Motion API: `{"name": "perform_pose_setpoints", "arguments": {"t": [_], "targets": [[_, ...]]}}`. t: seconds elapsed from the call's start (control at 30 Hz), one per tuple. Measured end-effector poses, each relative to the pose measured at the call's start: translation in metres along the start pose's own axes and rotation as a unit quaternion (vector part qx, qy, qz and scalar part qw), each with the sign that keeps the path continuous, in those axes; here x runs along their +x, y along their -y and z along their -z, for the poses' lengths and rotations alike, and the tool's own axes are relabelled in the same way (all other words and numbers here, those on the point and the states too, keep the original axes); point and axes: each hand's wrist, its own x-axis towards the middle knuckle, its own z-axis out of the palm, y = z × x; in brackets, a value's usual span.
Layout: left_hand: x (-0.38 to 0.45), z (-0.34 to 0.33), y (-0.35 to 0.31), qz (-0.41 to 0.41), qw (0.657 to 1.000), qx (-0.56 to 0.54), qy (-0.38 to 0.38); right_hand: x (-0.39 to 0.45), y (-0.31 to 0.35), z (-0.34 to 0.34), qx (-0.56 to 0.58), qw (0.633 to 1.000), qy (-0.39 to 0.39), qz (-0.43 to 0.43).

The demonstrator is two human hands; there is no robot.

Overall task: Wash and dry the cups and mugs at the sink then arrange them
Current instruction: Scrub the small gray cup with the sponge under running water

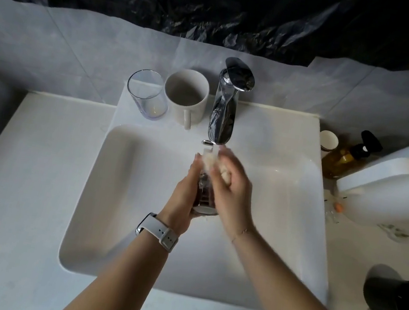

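Nearest the camera, two bare forearms are reaching out over the white rectangular sink basin (121, 195), the left one wearing a white-strapped wristwatch (158, 232). The left hand (186, 192) is wrapping its fingers round a clear glass tumbler with a dark tint (204, 198), holding it tilted over the middle of the basin with its base towards the camera. The right hand (230, 186) is curling round a pale, soft sponge or cloth (218, 169) and pressing it at the tumbler's mouth, just under the spout of the chrome tap (225, 109), where water seems to be running. The tumbler is probably going to feel stiff, fragile and slippery while wet and soapy, so a full wrap round the lower wall, as the left hand is doing now, looks safer than a pinch at the rim. Behind the basin, a tall clear drinking glass (146, 95) and a white ceramic mug (186, 95) are standing upright just beside each other, left of the tap. On the worktop (18, 177) to the right, a black mug (397, 303) is lying on its side, well apart from the basin. An amber pump bottle (346, 157) is standing near the far right corner.
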Motion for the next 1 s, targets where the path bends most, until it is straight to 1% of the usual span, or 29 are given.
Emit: {"name": "perform_pose_setpoints", "arguments": {"t": [0.07, 0.1, 0.17, 0.23, 0.27, 0.37, 0.43, 0.47, 0.5, 0.57, 0.6, 0.67, 0.73, 0.77, 0.8, 0.83, 0.9, 0.93, 1.0], "targets": [[-0.002, -0.001, -0.003, 0.002, 1.0, -0.02, -0.004, 0.008, -0.003, 0.001, -0.014, 1.0, 0.01, -0.018], [-0.002, 0.0, -0.006, -0.001, 0.999, -0.032, 0.0, 0.002, -0.003, -0.001, -0.029, 0.999, 0.026, -0.006], [0.007, 0.009, -0.008, -0.003, 0.999, -0.035, 0.004, -0.019, -0.002, -0.006, -0.071, 0.992, 0.081, 0.069], [0.016, 0.012, -0.001, -0.008, 1.0, 0.002, -0.016, -0.024, -0.003, -0.009, -0.104, 0.977, 0.117, 0.145], [0.018, 0.012, 0.002, -0.01, 1.0, 0.009, -0.017, -0.013, -0.002, -0.009, -0.111, 0.976, 0.115, 0.148], [0.015, -0.001, -0.002, 0.037, 0.998, -0.046, 0.0, 0.018, -0.002, -0.007, -0.105, 0.991, 0.058, 0.064], [0.018, 0.001, -0.007, 0.038, 0.997, -0.064, -0.019, 0.011, -0.003, -0.003, -0.066, 0.997, 0.032, 0.027], [0.019, 0.004, -0.008, 0.035, 0.997, -0.069, -0.02, 0.0, -0.003, -0.003, -0.05, 0.998, 0.035, 0.03], [0.021, 0.01, -0.006, 0.03, 0.997, -0.069, -0.016, -0.011, 0.0, -0.005, -0.045, 0.996, 0.048, 0.054], [0.025, 0.014, -0.001, 0.004, 0.999, -0.032, -0.021, -0.018, 0.005, -0.009, -0.063, 0.986, 0.09, 0.125], [0.025, 0.013, -0.004, 0.001, 1.0, -0.016, -0.022, -0.008, 0.006, -0.01, -0.071, 0.982, 0.109, 0.136], [0.023, 0.009, -0.012, 0.007, 1.0, -0.018, -0.012, 0.018, 0.006, -0.008, -0.071, 0.986, 0.114, 0.094], [0.02, 0.007, -0.024, 0.002, 0.999, -0.049, 0.007, 0.028, 0.0, -0.003, -0.051, 0.995, 0.073, 0.035], [0.02, 0.009, -0.028, -0.007, 0.998, -0.065, 0.007, 0.022, -0.001, -0.001, -0.035, 0.998, 0.051, 0.023], [0.021, 0.011, -0.03, -0.013, 0.997, -0.075, 0.008, 0.013, -0.001, 0.0, -0.024, 0.999, 0.039, 0.027], [0.021, 0.011, -0.031, -0.011, 0.997, -0.075, 0.011, 0.002, 0.002, 0.0, -0.018, 0.998, 0.046, 0.042], [0.018, 0.005, -0.027, -0.005, 0.998, -0.067, 0.016, -0.005, 0.004, -0.004, -0.012, 0.994, 0.085, 0.066], [0.015, -0.001, -0.023, 0.002, 0.998, -0.059, 0.018, 0.003, 0.004, -0.006, -0.012, 0.995, 0.083, 0.051], [0.011, -0.009, -0.016, 0.02, 0.997, -0.067, 0.017, 0.023, 0.001, -0.002, -0.005, 0.998, 0.042, -0.039]]}}
